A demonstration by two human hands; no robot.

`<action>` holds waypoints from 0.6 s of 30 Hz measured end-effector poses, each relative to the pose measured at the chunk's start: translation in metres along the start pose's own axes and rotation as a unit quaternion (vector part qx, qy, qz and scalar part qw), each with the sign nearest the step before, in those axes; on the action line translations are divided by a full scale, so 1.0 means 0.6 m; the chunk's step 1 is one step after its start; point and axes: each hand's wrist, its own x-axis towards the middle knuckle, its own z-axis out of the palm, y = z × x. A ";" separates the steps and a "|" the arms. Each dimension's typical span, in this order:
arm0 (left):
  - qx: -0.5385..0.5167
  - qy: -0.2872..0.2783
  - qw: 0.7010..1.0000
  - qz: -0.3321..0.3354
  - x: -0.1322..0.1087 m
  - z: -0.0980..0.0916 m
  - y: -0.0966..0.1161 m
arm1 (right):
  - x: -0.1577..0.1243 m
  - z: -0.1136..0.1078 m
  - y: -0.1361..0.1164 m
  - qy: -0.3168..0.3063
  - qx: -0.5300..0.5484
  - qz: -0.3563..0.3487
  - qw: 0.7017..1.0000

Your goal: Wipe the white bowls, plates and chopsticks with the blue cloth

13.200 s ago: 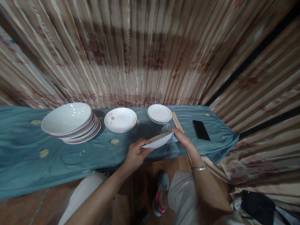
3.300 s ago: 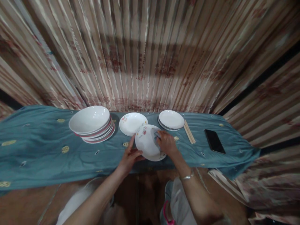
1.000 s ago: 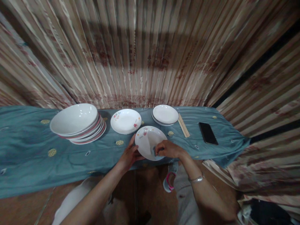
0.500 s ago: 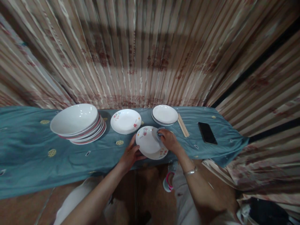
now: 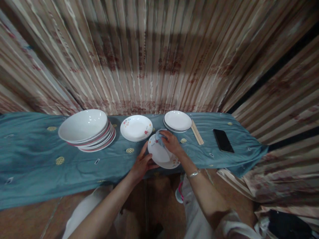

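A white plate with flowers on its rim (image 5: 160, 155) is held over the front edge of the table, tilted a little. My left hand (image 5: 142, 163) grips its left side, thumb on the rim and fingers beneath. In my right hand (image 5: 170, 141) is a bluish-grey cloth (image 5: 159, 134), bunched under the fingers and pressed on the plate's upper rim. Just behind lies a short stack of flowered plates (image 5: 136, 127). Right of that stands a stack of plain white plates with dark rims (image 5: 177, 120).
Large white bowls (image 5: 83, 126) are stacked on the left of the blue-green tablecloth (image 5: 109, 172). Wooden chopsticks (image 5: 197, 132) lie right of the plain plates, and a black phone (image 5: 223, 140) lies farther right. Pleated curtains (image 5: 154, 66) hang behind the table.
My right hand has slid the cloth from the plate's right part to its upper left rim. My left hand keeps its hold on the plate. The view has shifted slightly.
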 end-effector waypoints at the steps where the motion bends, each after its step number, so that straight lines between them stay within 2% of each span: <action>1: -0.003 -0.004 1.000 0.002 0.000 -0.001 -0.001 | 0.001 0.006 -0.005 0.002 0.023 -0.004 1.000; 6: -0.005 -0.021 1.000 0.009 0.002 -0.008 -0.008 | -0.007 0.028 -0.038 -0.024 0.170 -0.008 0.985; 10: -0.004 -0.015 1.000 0.012 0.003 -0.011 -0.011 | -0.025 0.029 -0.065 -0.081 0.293 0.007 0.953; 15: -0.003 -0.021 1.000 0.021 0.000 -0.010 -0.007 | -0.050 0.017 -0.069 -0.174 0.385 0.088 0.902; 18: 0.003 -0.032 0.999 0.016 -0.002 -0.009 -0.004 | -0.062 -0.004 -0.065 -0.237 0.381 0.132 0.884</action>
